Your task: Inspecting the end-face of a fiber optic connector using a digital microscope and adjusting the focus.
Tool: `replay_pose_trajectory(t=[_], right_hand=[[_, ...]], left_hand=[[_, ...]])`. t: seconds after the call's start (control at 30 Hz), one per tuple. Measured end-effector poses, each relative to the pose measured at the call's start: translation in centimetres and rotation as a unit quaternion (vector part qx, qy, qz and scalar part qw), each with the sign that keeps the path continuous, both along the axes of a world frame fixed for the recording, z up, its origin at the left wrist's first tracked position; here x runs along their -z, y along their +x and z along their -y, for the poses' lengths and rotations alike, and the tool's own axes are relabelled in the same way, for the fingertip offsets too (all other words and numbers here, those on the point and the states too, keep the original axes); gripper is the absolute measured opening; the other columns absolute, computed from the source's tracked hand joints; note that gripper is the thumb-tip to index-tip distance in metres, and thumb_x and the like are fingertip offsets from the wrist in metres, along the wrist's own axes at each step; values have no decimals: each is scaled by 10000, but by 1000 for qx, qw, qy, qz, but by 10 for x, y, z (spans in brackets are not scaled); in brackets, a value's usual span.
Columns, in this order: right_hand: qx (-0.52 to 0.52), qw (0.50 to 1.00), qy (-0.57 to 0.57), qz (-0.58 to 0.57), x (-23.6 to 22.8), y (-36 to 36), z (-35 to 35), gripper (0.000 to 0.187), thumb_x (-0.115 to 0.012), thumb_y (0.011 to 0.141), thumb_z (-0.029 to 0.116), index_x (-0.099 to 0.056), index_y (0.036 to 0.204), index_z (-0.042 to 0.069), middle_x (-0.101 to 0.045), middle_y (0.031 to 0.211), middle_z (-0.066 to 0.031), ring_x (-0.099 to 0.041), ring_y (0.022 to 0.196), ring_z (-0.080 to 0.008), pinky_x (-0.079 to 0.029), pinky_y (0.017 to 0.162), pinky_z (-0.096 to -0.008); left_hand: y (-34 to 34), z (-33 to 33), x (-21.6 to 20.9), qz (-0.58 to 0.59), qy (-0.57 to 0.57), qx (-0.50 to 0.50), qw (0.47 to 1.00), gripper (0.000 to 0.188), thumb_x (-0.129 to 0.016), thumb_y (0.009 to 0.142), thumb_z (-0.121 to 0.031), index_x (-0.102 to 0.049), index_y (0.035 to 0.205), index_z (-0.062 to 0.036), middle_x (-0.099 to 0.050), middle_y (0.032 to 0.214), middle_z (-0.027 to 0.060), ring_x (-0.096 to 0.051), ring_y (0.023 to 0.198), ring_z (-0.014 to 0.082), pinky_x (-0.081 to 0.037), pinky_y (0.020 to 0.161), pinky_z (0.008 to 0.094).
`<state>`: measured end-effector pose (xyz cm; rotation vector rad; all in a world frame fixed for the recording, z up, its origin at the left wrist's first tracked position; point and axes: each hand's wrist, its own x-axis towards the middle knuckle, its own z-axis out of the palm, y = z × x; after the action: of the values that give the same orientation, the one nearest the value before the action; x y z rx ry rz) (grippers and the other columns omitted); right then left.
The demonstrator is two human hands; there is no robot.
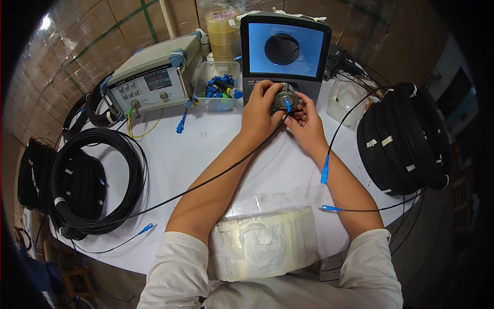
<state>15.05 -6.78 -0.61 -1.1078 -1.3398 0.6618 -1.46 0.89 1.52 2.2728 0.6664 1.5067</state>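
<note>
Your left hand (261, 105) grips grey port (284, 98) at twelve o'clock; right hand (307, 121) fingers pinch blue plug (287, 105) — seat it straight.

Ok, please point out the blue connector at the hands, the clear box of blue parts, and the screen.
blue connector (287, 105), head view, its body.
clear box (201, 98), head view, front wall.
screen (309, 56), head view, lit blue area.

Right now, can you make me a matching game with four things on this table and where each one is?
Things:
1. blue connector
2. grey test instrument
3. clear tub of blue caps
4. taped black cable coil

Places:
A. far right of the table
B. between the two hands, at the inspection scope
C. back left, with a small display
D. between the instrument and the scope

Pairs: 1-B, 2-C, 3-D, 4-A
</note>
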Motion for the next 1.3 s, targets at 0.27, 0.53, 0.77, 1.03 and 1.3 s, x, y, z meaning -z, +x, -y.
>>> replay_pose_trajectory(t=[0.27, 0.53, 0.77, 1.03, 1.3], right_hand=[[-4, 1000, -3, 5, 0, 0, 2, 722, -798, 966, 71, -409, 1574, 66, -665, 1222, -75, -678, 1023, -143, -565, 888, -290], [-2, 1000, -2, 1, 0, -1, 1, 724, -803, 963, 74, -415, 1573, 65, -664, 1223, -74, -677, 1024, -144, -562, 881, -287], [5, 1000, -5, 13, -1, -1, 1, 725, -803, 960, 64, -417, 1573, 77, -666, 1223, -70, -675, 1023, -141, -562, 874, -284], [-5, 1000, 1, -2, -1, -1, -1, 708, -796, 967, 66, -427, 1571, 81, -665, 1226, -64, -673, 1025, -131, -555, 872, -271], [194, 942, 177, 210, -17, -8, 12, 628, -820, 893, 28, -544, 1457, 23, -613, 1328, -144, -662, 1140, -243, -564, 971, -360]], left_hand=[[4, 3, 4, 40, -20, -11, 999, 707, -854, 712, -47, -600, 1369, -100, -576, 1321, 141, -628, 1203, 404, -580, 931, 462], [0, 2, 4, 6, -15, -7, 1000, 686, -850, 720, -44, -605, 1359, -91, -582, 1330, 137, -628, 1206, 406, -573, 954, 465], [0, 0, 4, 5, -15, -6, 1000, 693, -854, 720, -47, -603, 1364, -96, -584, 1334, 134, -630, 1208, 398, -573, 954, 464], [4, -2, 4, 26, 7, -28, 999, 595, -872, 717, -76, -602, 1247, -51, -608, 1296, 132, -662, 1143, 373, -590, 887, 449], [10, 4, 6, 52, -13, -46, 998, 611, -904, 691, -105, -591, 1210, -36, -624, 1239, 135, -684, 1064, 358, -597, 835, 438]])
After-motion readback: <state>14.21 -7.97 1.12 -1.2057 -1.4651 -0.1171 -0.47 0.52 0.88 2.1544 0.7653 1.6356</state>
